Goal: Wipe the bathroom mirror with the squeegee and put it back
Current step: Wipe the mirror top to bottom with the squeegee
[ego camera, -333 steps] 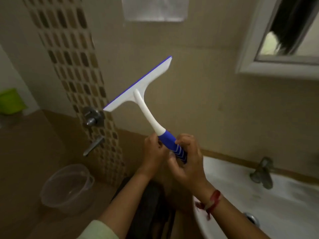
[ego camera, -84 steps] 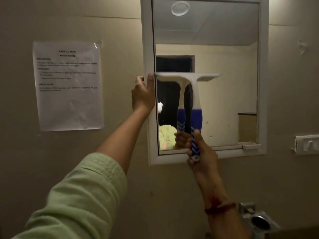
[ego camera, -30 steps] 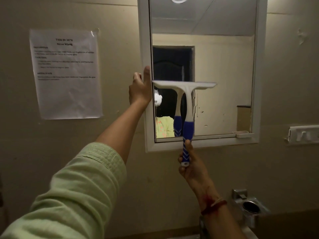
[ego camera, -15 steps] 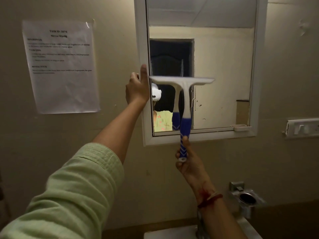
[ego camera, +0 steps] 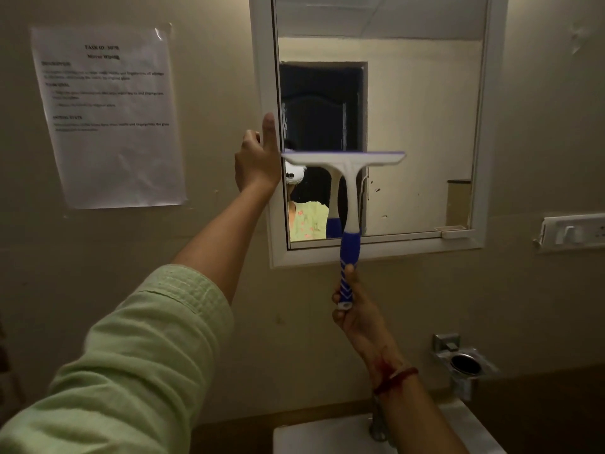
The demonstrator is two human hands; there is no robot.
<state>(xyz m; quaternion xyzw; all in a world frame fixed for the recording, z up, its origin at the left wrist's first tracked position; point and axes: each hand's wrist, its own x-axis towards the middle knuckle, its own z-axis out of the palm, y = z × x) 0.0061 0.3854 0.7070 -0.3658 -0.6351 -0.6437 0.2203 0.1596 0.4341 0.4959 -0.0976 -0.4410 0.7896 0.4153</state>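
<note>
The white-framed mirror (ego camera: 425, 126) hangs on the beige wall. A white squeegee (ego camera: 347, 178) with a blue grip stands upright against the lower left part of the glass, blade level and on top. My right hand (ego camera: 355, 309) holds the bottom end of its blue handle, below the mirror frame. My left hand (ego camera: 257, 158) grips the frame's left edge, thumb pointing up along it. A few dark specks show on the glass to the right of the squeegee.
A printed paper sheet (ego camera: 108, 116) is taped to the wall at the left. A switch plate (ego camera: 573, 232) sits at the right. A metal holder (ego camera: 465, 365) juts from the wall above the white sink (ego camera: 311, 437) and its tap (ego camera: 378, 424).
The squeegee has slid down the glass over the last seconds; between the last two frames it sits at about the same height. My left hand has stayed on the frame's edge.
</note>
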